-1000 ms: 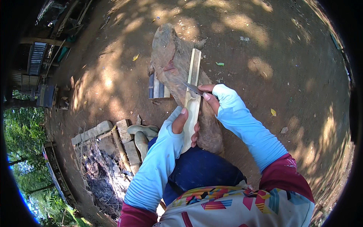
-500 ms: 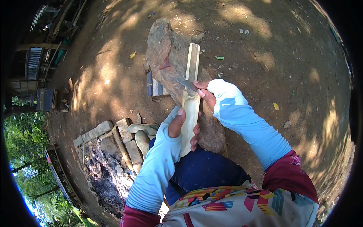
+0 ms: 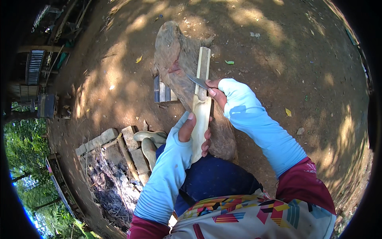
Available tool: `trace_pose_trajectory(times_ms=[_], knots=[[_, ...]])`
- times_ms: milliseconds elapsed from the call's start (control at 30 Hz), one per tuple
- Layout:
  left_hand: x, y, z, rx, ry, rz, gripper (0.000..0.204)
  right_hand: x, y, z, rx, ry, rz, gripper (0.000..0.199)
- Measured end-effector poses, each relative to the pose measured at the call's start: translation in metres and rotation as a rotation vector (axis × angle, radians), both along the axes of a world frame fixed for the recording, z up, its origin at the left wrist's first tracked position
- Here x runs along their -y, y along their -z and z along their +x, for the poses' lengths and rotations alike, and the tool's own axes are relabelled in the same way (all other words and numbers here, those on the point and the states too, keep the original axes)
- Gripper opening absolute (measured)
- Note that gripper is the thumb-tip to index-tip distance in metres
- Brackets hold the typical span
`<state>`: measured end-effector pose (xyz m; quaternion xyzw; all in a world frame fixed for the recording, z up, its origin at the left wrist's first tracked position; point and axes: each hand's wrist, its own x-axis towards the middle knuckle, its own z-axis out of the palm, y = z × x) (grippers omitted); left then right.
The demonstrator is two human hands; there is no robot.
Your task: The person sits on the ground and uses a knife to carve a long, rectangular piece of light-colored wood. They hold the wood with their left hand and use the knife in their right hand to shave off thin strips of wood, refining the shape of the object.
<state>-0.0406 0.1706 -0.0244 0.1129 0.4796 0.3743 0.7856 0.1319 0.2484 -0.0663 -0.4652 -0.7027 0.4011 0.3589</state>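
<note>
A split bamboo piece (image 3: 202,115), pale and hollow with a node partway along, points away from me above my lap. My left hand (image 3: 190,129) is closed round its near half, thumb on the left edge and fingertips showing on the right. In my right hand (image 3: 217,95) is a small knife (image 3: 197,82), gripped with the thumb near the blade. Its grey blade lies across the bamboo just beyond the node, tip toward the left. The knife's handle is hidden inside my fingers. Beneath the bamboo stretches a thick log (image 3: 175,51).
Behind the log lie dark and pale cut pieces (image 3: 162,89). At the left, rubber boots (image 3: 149,146) stand beside stone blocks (image 3: 140,160) edging an ash heap (image 3: 113,189). Bare earth ground (image 3: 274,59) with fallen leaves surrounds the log; sheds and trees rise far left.
The knife has shifted slightly toward the right and its blade has turned a little. My left hand keeps its hold on the bamboo, which has barely moved.
</note>
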Motion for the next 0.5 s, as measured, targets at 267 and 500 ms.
trace_pose_trajectory(times_ms=[267, 500], knots=[[0.003, 0.005, 0.001, -0.017, -0.009, 0.006, 0.057, 0.0, -0.012, 0.002, 0.128, 0.011, -0.06, 0.018], [0.004, 0.008, 0.001, 0.011, -0.021, 0.012, 0.057, 0.003, -0.017, 0.004, 0.086, 0.01, -0.135, 0.021]])
